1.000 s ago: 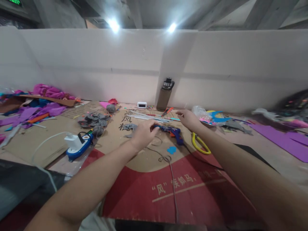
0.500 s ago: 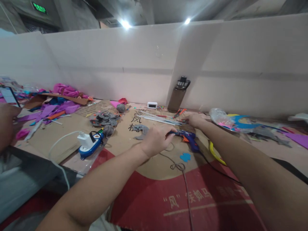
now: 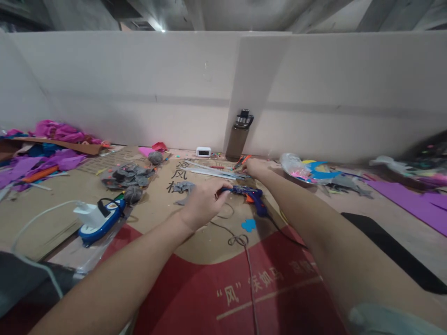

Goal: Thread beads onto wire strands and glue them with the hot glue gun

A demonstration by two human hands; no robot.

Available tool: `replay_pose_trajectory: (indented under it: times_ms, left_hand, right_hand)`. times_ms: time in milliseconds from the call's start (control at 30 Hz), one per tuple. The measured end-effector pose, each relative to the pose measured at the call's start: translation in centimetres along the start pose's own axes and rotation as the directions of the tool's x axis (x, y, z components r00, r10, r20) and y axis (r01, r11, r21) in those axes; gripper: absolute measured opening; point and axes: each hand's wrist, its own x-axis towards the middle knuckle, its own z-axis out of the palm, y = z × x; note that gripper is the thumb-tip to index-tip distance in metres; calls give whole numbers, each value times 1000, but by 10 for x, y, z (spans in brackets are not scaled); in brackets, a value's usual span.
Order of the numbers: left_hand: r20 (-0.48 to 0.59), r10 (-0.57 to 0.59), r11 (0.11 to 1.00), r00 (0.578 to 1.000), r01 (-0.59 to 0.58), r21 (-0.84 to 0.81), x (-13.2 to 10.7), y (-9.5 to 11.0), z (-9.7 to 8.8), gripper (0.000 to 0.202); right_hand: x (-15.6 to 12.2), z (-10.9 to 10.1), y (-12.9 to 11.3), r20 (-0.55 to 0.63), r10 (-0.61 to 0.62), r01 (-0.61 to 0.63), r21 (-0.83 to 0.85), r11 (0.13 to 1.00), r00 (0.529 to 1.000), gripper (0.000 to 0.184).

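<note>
My left hand is closed in a pinch beside the front end of a blue hot glue gun with an orange trigger. What sits between its fingertips is too small to make out. The gun lies on the cardboard, its cord running toward me. A grey cut piece shows just behind the left hand. My right hand reaches past the gun to a tool with orange-red handles; its fingers are partly hidden. Thin white strips lie left of it.
A brown bottle and a small white clock stand by the white partition. To the left are grey scraps, yarn balls and a blue power strip. A blue scrap, loose string and a black phone-like slab lie nearer.
The view has turned right, so the table's things sit further left in it. My right hand has moved slightly closer to the orange-red handles. The left hand keeps its pinch by the glue gun.
</note>
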Motion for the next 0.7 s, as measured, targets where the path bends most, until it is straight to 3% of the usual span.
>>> replay_pose_trajectory:
  times_ms: [100, 400, 700]
  left_hand:
    - [2, -9, 1000, 1000, 9, 7, 0, 0, -1, 15]
    - [7, -45, 998, 999, 45, 34, 3, -1, -2, 16]
    - [0, -70, 998, 998, 70, -9, 5, -4, -2, 15]
  right_hand:
    - [1, 2, -3, 10, 55, -55, 21, 998, 998, 8]
    - [-16, 6, 14, -46, 76, -62, 262, 963, 996, 24]
    - [-28, 2, 37, -48, 101, -91, 165, 982, 994, 27]
